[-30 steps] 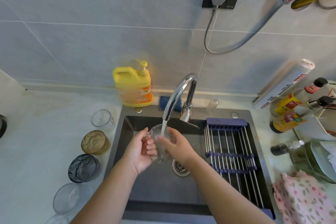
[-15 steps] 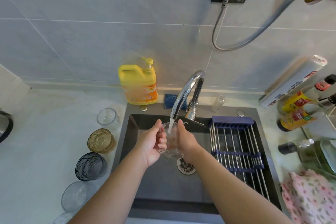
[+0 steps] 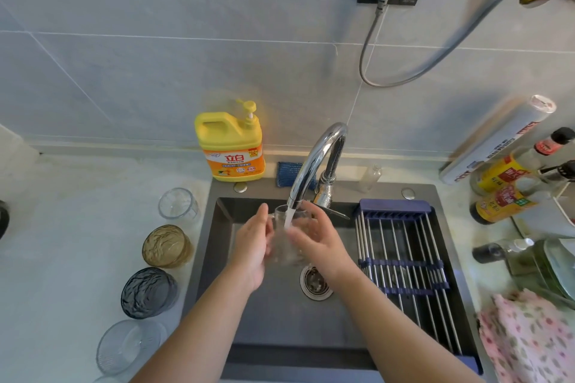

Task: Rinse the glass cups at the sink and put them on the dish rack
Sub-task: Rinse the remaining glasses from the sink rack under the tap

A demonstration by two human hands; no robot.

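Note:
A clear glass cup (image 3: 284,239) stands upright under the running faucet (image 3: 314,165), over the dark sink (image 3: 280,314). My left hand (image 3: 252,246) holds its left side, fingers extended along the glass. My right hand (image 3: 317,236) holds its right side, thumb at the rim where the water stream lands. On the counter left of the sink stand a clear cup (image 3: 179,205), an amber cup (image 3: 167,246), a dark grey cup (image 3: 149,292) and a clear cup (image 3: 129,347). The dish rack (image 3: 404,261) spans the sink's right half with nothing on it.
A yellow dish soap bottle (image 3: 231,143) and a blue sponge (image 3: 287,172) sit behind the sink. Sauce bottles (image 3: 504,193) and a foil roll (image 3: 497,140) stand at the right. A pink floral cloth (image 3: 529,336) lies at the lower right. The drain (image 3: 314,281) is uncovered.
The cup has been turned from tilted to upright between both hands and stays under the stream. The camera view has shifted slightly.

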